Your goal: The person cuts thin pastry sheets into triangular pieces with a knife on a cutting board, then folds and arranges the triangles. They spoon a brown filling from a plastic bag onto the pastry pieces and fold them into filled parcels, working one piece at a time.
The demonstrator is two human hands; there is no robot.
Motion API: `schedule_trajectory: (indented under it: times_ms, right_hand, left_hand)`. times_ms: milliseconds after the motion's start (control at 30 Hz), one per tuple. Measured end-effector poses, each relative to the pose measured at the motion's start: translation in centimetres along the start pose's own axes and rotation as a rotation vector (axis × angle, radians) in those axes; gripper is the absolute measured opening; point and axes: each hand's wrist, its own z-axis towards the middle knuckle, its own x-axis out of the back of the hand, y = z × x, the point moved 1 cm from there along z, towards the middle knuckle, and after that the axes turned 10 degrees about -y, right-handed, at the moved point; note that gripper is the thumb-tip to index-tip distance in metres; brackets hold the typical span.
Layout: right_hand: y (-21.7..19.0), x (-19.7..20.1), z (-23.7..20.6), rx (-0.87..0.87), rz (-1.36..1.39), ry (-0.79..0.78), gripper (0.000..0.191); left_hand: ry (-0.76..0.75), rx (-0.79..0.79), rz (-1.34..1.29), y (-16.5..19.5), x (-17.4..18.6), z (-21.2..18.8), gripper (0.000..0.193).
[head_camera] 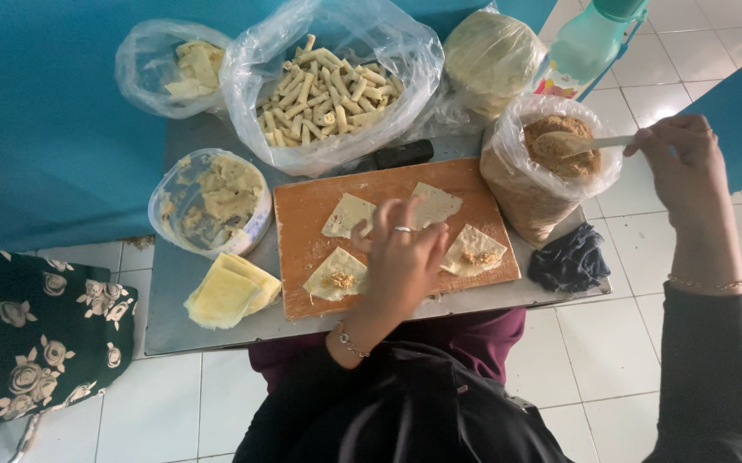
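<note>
A wooden spoon (583, 142) sits in the bag of brown crumb filling (551, 163) right of the cutting board (302, 214), pinched by the right hand (681, 159); the left hand (401, 257), fingers loosely spread, rests on pastry squares (349, 214) on that board, which lies on the metal surface (174, 317)

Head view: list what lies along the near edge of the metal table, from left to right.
Stack of yellow wrapper sheets → wooden board with filled wrappers, the left hand resting on it → dark cloth → bag of brown filling, with the right hand holding its spoon.
</note>
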Motion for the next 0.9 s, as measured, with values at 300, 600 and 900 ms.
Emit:
schedule_trajectory:
  times_ms: [300,600,900]
  right_hand:
    - [-7.2,-3.0,0.9,-0.007,0.284,-0.095,0.017]
    - [-10.9,-15.4,2.5,0.273,0.232,-0.36,0.017]
    - [-11.5,-20.8,3.2,0.218,0.209,-0.532,0.02]
  left_hand:
    - [0.072,0.133,-0.001,-5.2,4.8,-1.0,0.012]
    - [-0.025,0.233,0.119,-7.7,8.1,-3.2,0.03]
    - [-0.146,0.266,0.218,-7.7,6.4,-3.5,0.052]
